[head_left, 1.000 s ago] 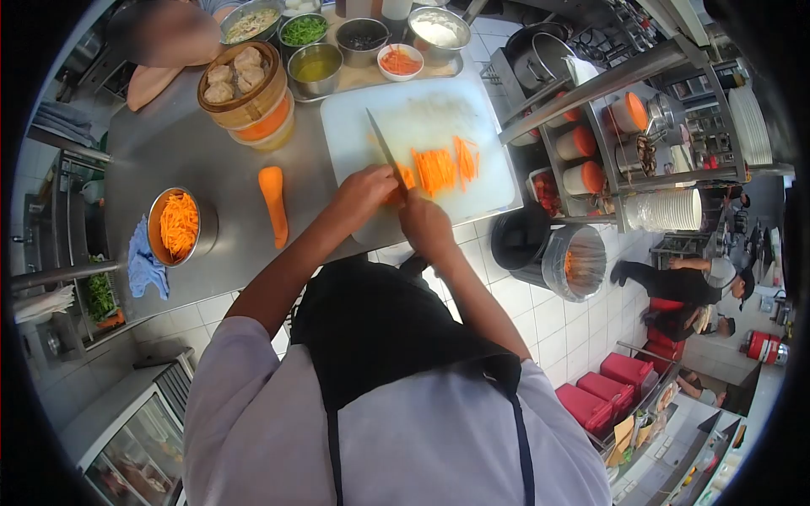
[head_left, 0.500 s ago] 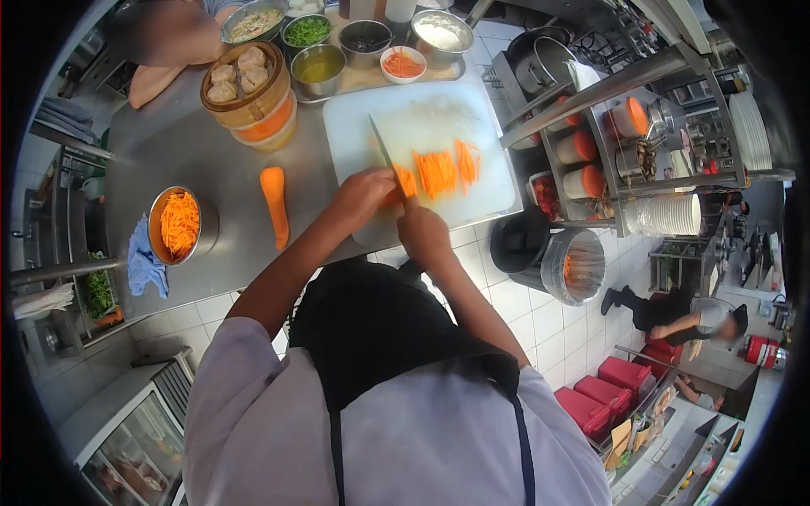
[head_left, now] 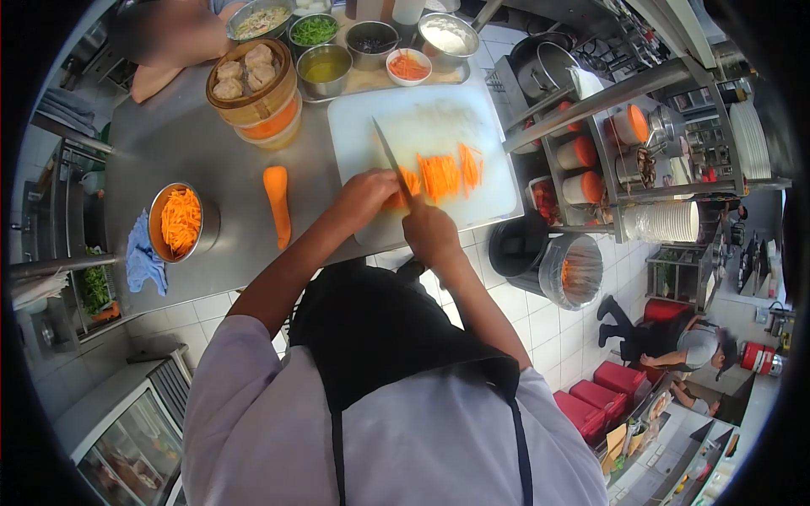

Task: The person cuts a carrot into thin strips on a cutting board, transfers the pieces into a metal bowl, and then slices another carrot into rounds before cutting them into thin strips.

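On the white cutting board point(head_left: 371, 114), my right hand point(head_left: 431, 234) is wrapped around the handle of a knife point(head_left: 387, 148). Its blade points away from me, slanting left beside my left hand point(head_left: 368, 196). The curled fingers of my left hand press down on a carrot piece point(head_left: 410, 179), mostly hidden beneath them. Right of the blade lie cut carrot strips point(head_left: 440, 176), with a smaller loose bunch farther right. A whole peeled carrot point(head_left: 277, 205) rests on the steel counter to the left of the board.
A metal pot of carrot strips point(head_left: 180, 222) stands near a blue cloth point(head_left: 145, 255). Behind are a bamboo steamer with dumplings point(head_left: 253, 93) and several ingredient bowls point(head_left: 324, 71). At right are a steel shelf point(head_left: 591, 110) and a lined bin point(head_left: 570, 271). A co-worker point(head_left: 675, 350) is farther off.
Both hands and the knife stay in nearly the same place, with the view shifted slightly. In the background, the co-worker on the right has changed posture.
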A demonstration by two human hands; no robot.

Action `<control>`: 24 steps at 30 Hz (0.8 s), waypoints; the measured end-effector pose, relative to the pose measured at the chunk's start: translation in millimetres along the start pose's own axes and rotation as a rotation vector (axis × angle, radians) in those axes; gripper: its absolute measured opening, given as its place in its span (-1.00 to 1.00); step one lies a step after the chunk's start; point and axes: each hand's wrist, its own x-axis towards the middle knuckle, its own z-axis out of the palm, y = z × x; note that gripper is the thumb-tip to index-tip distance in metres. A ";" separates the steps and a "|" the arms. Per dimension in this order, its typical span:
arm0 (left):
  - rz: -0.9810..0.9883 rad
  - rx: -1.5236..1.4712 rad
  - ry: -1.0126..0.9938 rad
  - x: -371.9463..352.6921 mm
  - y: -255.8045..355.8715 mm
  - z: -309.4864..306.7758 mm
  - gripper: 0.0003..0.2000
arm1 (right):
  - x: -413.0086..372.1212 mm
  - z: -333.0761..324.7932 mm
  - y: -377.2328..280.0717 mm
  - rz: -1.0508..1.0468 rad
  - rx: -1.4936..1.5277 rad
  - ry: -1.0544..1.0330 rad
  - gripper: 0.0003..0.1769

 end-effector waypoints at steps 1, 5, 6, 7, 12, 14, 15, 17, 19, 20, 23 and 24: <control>-0.021 0.024 -0.028 -0.7 -3.4 2.1 -0.94 | -7.0 -7.2 -4.4 0.011 -0.008 -0.020 -0.86; -0.097 -0.012 -0.042 -2.9 -15.5 15.2 -0.93 | 4.9 33.0 -1.5 0.041 -0.035 0.038 -0.87; -0.063 0.020 -0.018 -3.1 -14.8 12.8 -0.93 | 8.3 32.2 -2.2 0.031 -0.075 0.023 -0.87; -0.028 0.053 0.001 -4.1 -13.3 9.1 -0.93 | 9.5 33.0 -1.5 0.023 -0.057 0.021 -0.87; -0.129 -0.021 0.142 -14.1 -6.4 11.0 -0.93 | 10.8 33.4 2.9 0.082 0.062 0.014 -0.81; -0.178 -0.048 0.250 -20.2 -0.7 15.8 -0.93 | 9.8 32.2 0.4 0.091 0.057 0.012 -0.81; -0.186 -0.047 0.266 -23.4 3.4 18.3 -0.93 | 9.4 31.2 -0.1 0.096 0.055 0.011 -0.81; -0.205 -0.043 0.299 -29.2 9.6 22.0 -0.92 | 9.1 32.5 2.4 0.059 0.034 0.042 -0.85; -0.136 0.045 0.278 -31.7 4.3 28.1 -0.90 | 9.5 35.6 2.1 0.036 -0.003 0.050 -0.86; -0.102 0.089 0.269 -32.1 0.7 30.4 -0.90 | 10.2 37.4 1.4 0.036 -0.028 0.046 -0.86; -0.073 0.112 0.229 -29.7 -3.3 28.3 -0.89 | 8.8 34.6 -0.6 0.037 -0.072 0.027 -0.86; -0.065 0.106 0.210 -29.6 -2.3 25.4 -0.89 | 8.5 30.9 -2.8 0.036 -0.079 0.020 -0.86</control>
